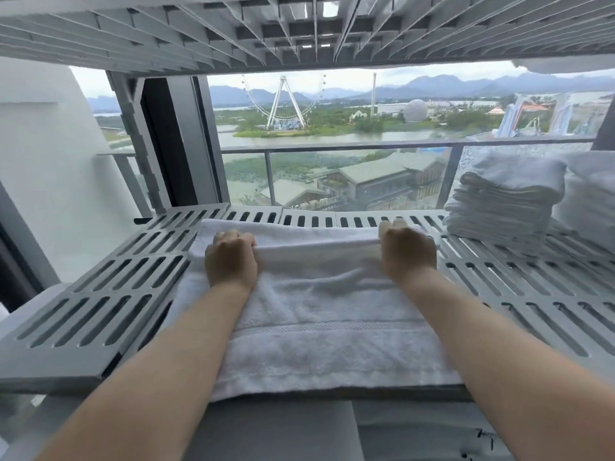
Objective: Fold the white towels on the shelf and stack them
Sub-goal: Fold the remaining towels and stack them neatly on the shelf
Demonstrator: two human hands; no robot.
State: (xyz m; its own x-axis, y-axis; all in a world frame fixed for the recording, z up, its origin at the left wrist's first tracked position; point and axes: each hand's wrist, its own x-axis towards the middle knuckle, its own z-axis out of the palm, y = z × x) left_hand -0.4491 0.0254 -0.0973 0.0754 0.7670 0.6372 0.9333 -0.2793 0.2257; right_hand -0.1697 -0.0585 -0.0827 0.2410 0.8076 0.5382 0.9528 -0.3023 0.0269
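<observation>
**White terry towel lying on the grey slotted shelf, held at its far fold by both hands.**
The left hand and right hand each curl their fingers round the towel's doubled far edge, one near each end. The near edge reaches the shelf's front lip. A stack of folded white towels stands on the same shelf, to the right and apart.

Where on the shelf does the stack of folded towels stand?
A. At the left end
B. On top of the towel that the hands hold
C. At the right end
C: the stack stands at the right end of the shelf, to the right of the right hand and the towel.
</observation>
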